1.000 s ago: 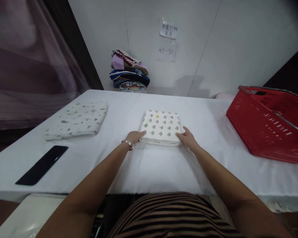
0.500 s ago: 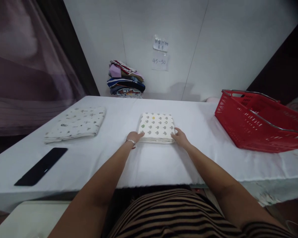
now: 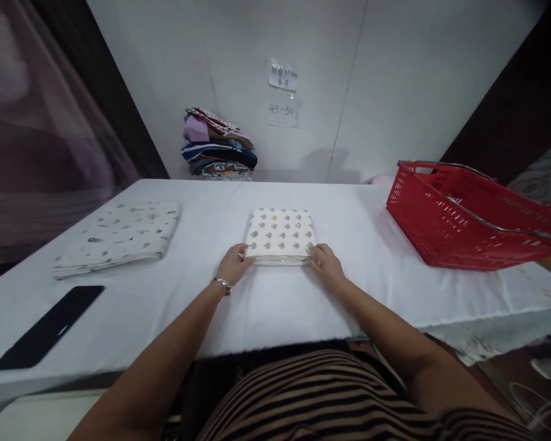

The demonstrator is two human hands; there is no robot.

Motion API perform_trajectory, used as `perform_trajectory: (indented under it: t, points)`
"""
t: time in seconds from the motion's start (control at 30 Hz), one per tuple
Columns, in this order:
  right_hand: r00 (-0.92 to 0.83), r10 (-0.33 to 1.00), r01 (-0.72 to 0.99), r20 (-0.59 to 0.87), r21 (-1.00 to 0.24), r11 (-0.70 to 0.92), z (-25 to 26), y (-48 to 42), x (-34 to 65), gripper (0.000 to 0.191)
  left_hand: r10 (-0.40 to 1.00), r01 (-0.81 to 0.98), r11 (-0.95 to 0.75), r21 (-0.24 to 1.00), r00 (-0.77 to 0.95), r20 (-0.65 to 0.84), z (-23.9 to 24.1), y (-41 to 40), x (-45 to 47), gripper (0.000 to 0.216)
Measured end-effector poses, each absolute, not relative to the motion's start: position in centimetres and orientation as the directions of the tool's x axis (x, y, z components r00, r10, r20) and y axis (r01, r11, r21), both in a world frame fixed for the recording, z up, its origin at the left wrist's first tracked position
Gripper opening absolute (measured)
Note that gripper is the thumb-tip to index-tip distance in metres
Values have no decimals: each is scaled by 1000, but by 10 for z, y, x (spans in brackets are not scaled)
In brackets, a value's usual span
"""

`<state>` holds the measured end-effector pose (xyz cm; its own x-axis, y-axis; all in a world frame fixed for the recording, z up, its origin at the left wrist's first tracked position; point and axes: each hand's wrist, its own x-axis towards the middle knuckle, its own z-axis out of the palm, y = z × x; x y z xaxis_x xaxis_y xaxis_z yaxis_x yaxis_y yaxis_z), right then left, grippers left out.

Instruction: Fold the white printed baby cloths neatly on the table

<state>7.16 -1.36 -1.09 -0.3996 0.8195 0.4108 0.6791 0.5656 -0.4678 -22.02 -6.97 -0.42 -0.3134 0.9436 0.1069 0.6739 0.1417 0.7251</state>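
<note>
L hand (image 3: 233, 263) at approx. 8 o'clock & R hand (image 3: 327, 264) at approx. 4 o'clock of the small folded cloth (image 3: 282, 231), mid-worktop (image 3: 275, 300); both half-curled, touching its near corners, can't tell if gripping or just pressing. Best, I'd say: equal, light pressure L/R, since fabric's prob. soft & would ruck if squeezed inward. Near edge shows stacked layers, so line those up w/ fingertips, one corner vs. the other; uneven tugging could skew the top layer. Further out, bigger folded cloth (image 3: 123, 233) at 9 o'clock, black strip (image 3: 46, 327) at 8, red basket (image 3: 445, 223) at 3, all well apart, so prob. OK for elbow room. Clothes pile (image 3: 218, 147) at 11, nr. far edge, well out of reach.
</note>
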Motion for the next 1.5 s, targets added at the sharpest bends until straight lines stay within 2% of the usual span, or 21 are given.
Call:
perform_trajectory:
  t: [0.2,0.43,0.7,0.83,0.93,0.97,1.03,1.13,1.27,1.37,1.43,1.5]
  points:
    - [-428,830,685,358,-470,557,-13,-8,68,26,944,710,183,680,-319,79,4,-74,-216,27]
    - [-477,850,751,224,-398,526,-10,-9,73,28,966,784,177,595,-253,46,2,-77,-227,23]
    - [-526,810,748,258,-312,586,-2,-10,76,29,979,799,164,578,-204,4,11,-76,-237,18]
    - [-550,751,666,367,-351,659,22,0,46,37,960,787,143,600,-257,109,32,-55,-225,27]
    - [-577,716,616,393,-366,698,37,20,10,47,966,845,-4,534,-136,222,38,-27,-204,37]
    - [-578,737,643,351,-359,676,37,28,1,52,973,876,-21,482,-94,212,35,-19,-199,42]
    - [-544,816,748,194,-328,577,30,44,-10,59,990,911,55,410,-101,93,21,-7,-194,52]
    - [-453,891,863,9,-246,442,6,62,-7,62,988,903,151,403,-149,-37,-6,-1,-200,61]
    - [-448,894,876,-21,-212,434,-10,66,4,64,991,889,133,438,-129,-39,-20,-4,-212,65]
    - [-458,888,870,-44,-224,438,-1,67,1,62,983,878,179,444,-138,-123,-6,1,-212,68]
    - [-459,888,867,-14,-227,445,9,74,-7,63,976,876,212,434,-163,-147,10,11,-209,67]
    - [-458,888,861,47,-227,456,18,86,-18,65,982,892,188,411,-164,-93,24,28,-205,66]
